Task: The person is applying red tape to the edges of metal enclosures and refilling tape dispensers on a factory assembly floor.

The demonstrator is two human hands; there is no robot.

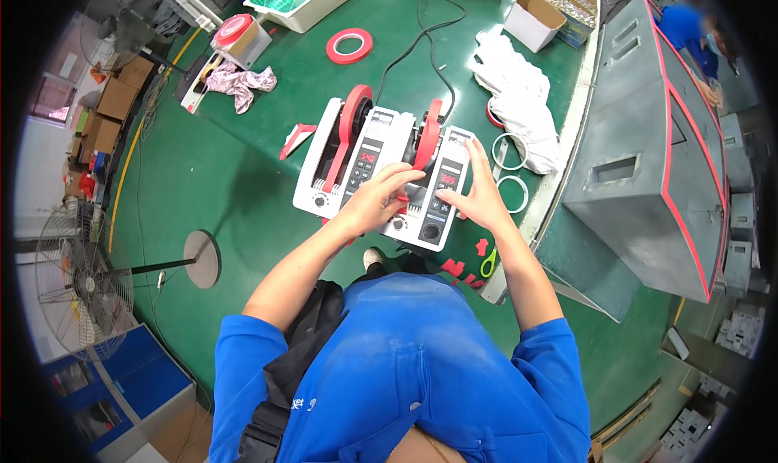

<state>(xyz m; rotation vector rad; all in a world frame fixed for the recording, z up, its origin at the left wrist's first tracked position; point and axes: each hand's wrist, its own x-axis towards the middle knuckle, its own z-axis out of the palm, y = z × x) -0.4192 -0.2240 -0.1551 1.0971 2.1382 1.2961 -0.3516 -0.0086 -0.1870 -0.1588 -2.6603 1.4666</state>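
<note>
Two white tape dispenser machines stand side by side on the green table, each loaded with a red tape roll: the left machine point(340, 159) and the right machine point(442, 191). My left hand point(377, 199) rests at the front of the right machine, fingers curled around a red strip at its outlet point(403, 197). Spread on that machine's right side, my right hand point(478, 195) has its fingers by the keypad and empty. Both machines show red digit displays.
A loose red tape roll point(349, 45), a crumpled cloth point(239, 82), white gloves point(519, 98), two empty tape cores point(510, 171), green scissors point(489, 262) and cut red pieces lie around. A grey metal cabinet point(648, 155) stands right. A floor fan point(81, 276) stands left.
</note>
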